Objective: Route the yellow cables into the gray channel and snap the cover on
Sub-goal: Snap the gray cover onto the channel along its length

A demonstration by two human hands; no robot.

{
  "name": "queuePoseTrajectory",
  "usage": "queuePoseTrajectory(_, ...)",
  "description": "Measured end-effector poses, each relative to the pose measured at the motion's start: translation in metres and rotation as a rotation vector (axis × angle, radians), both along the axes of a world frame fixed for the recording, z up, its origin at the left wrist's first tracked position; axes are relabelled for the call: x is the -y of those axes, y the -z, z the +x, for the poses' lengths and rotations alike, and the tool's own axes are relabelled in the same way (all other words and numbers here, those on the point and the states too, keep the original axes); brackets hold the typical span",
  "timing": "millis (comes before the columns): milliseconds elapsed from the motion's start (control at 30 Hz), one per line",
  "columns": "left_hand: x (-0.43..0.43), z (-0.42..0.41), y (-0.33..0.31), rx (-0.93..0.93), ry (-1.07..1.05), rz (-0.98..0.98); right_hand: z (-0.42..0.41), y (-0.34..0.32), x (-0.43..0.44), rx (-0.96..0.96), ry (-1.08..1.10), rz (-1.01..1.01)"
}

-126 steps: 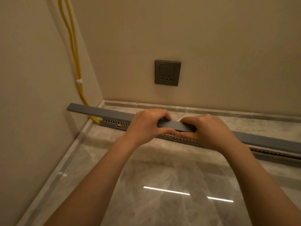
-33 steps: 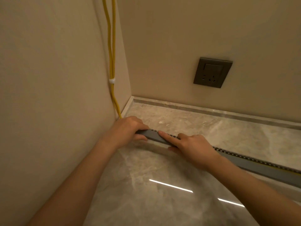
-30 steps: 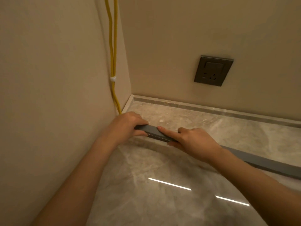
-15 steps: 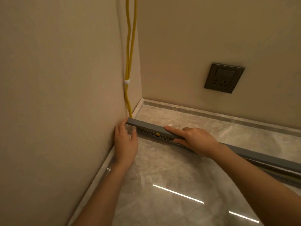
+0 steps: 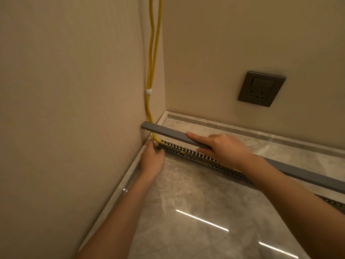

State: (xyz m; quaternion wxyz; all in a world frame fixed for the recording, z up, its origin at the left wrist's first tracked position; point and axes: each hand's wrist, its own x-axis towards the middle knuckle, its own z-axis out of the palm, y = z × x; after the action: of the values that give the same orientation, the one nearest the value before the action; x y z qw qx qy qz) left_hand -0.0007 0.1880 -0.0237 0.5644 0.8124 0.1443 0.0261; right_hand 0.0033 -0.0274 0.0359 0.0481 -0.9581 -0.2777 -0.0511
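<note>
right hand (image 5: 225, 150): holds the gray cover (image 5: 168, 132) partway along its length, index finger laid straight along the top face and thumb tucked beneath, a light pinch rather than a full wrap. the cover's left end is lifted clear of the slotted gray channel (image 5: 188, 154) and nearly meets the left wall. to the right it slopes down toward the channel. it is not seated.

left hand (image 5: 153, 161): at the channel's left end, by the counter's left edge, fingertips at the spot where the yellow cables (image 5: 153, 62) bend in. the fingertips are turned away from view, so whether they pinch the cable, hold the channel end or only press cannot be told.

cables: two, bound by a white tie (image 5: 149, 91), run down the left wall near the back left corner of the counter (image 5: 186, 212) and curve into the channel. yellow shows through the slots further along.

handling, by judgement: the cover looks a long, thin, light plastic strip, stiff across its width but liable to bow and twist along its length, and smooth enough to slide under a fingertip. it is best held by its long edges near the end being seated, then pressed down progressively. the cables look springy at the bend and may lift out.

a wall socket (image 5: 261, 88) sits on the back wall, well apart.
</note>
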Motion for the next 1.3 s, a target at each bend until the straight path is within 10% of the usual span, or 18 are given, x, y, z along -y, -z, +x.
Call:
queuePoseTrajectory(700, -0.003, 0.01, -0.001, -0.046, 0.045, 0.016, -0.008, 0.039, 0.031, -0.003, 0.025, -0.092)
queuePoseTrajectory(1300, -0.002, 0.022, -0.013, -0.173, -0.064, -0.172, -0.019, 0.043, 0.024, -0.213, 0.166, 0.268)
